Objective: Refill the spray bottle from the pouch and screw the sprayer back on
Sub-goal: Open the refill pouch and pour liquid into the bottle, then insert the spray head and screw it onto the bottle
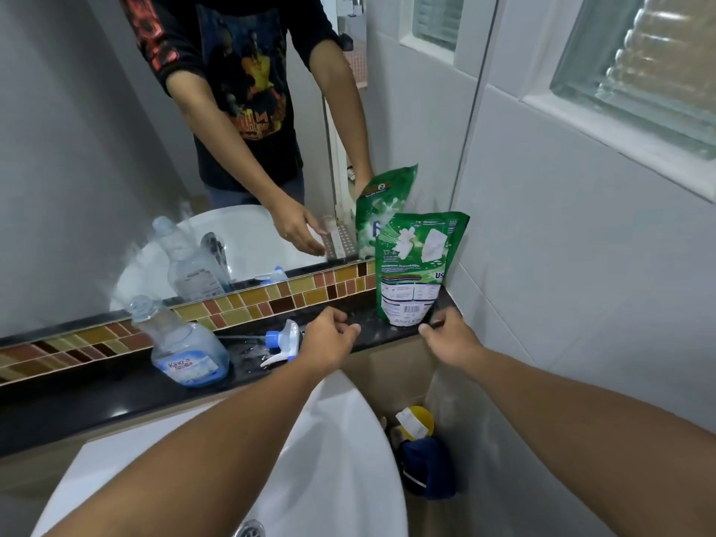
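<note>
A clear spray bottle (pixel 182 344) with a blue label stands on the black shelf (pixel 97 397), its neck bare and a little blue liquid at the bottom. Its white and blue sprayer (pixel 283 341) lies on the shelf to the right of it. A green refill pouch (pixel 416 265) stands upright in the right corner against the wall. My left hand (pixel 329 337) hovers between sprayer and pouch, fingers loosely curled, holding nothing. My right hand (pixel 449 337) is just below the pouch's bottom edge, fingers apart, with nothing in it.
A mirror (pixel 116 149) behind the shelf repeats the bottle, pouch and arms. A band of coloured mosaic tiles (pixel 271 298) runs under it. A white basin (pixel 337 459) lies below my arms. A blue bottle with a yellow cap (pixel 422 455) stands low beside the basin.
</note>
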The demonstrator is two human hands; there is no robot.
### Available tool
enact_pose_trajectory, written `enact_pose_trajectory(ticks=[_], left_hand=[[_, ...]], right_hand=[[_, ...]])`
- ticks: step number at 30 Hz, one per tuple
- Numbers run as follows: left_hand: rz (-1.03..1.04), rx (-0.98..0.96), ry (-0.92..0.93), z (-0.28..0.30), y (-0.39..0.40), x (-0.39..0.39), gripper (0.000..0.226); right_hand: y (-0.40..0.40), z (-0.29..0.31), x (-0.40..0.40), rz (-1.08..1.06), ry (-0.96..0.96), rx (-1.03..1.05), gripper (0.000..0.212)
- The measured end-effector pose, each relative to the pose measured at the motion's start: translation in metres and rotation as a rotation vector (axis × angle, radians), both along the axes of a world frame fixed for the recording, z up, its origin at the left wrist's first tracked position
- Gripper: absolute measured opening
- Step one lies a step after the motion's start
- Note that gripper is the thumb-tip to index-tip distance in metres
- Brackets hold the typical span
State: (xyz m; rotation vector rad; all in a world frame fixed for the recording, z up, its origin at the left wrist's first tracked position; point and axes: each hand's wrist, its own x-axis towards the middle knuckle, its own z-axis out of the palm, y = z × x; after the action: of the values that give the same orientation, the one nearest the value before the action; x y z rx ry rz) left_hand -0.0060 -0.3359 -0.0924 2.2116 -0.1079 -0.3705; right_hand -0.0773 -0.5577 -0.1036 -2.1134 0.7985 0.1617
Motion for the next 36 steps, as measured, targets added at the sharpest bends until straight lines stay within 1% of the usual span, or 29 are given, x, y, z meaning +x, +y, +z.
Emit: enact_pose_trajectory(ticks=[4,8,10,13,18,22,24,28,31,36], left_hand=[[0.011,0.069,0.036,-0.007,0.055,-0.011,0.021],[0.085,0.134,0.054,-0.005,0.107,-0.021,0.020],[0.095,0.146,0.037,-0.002,0.131,-0.026,0.019],[0.127,0.097,0.054,0.003,0.166,-0.034,0.018],[0.201,0.098,0.048,0.015,0.224,-0.041,0.020],[0.242,0.106,0.045,0.019,0.268,-0.044,0.019],[0.268,0.111,0.035,0.021,0.288,-0.044,0.018],[0.295,0.096,-0.004,0.027,0.313,-0.040,0.020],[0.284,0.072,-0.054,0.037,0.317,-0.032,0.024],[0.245,0.044,-0.110,0.052,0.304,-0.014,0.038]], right_hand=[[0.025,-0.007,-0.013,0.130,0.119,-0.023,0.050],[0.064,-0.006,-0.014,0.204,0.140,-0.048,0.045],[0.087,-0.004,-0.011,0.225,0.137,-0.066,0.041],[0.122,0.004,-0.004,0.275,0.117,-0.124,0.033],[0.179,0.021,0.012,0.350,0.050,-0.172,0.034],[0.215,0.031,0.022,0.396,0.003,-0.196,0.024],[0.229,0.034,0.025,0.428,-0.008,-0.207,0.023],[0.247,0.039,0.032,0.458,-0.020,-0.236,0.021],[0.252,0.041,0.040,0.459,-0.009,-0.277,0.018],[0.254,0.034,0.054,0.448,-0.004,-0.334,0.010]])
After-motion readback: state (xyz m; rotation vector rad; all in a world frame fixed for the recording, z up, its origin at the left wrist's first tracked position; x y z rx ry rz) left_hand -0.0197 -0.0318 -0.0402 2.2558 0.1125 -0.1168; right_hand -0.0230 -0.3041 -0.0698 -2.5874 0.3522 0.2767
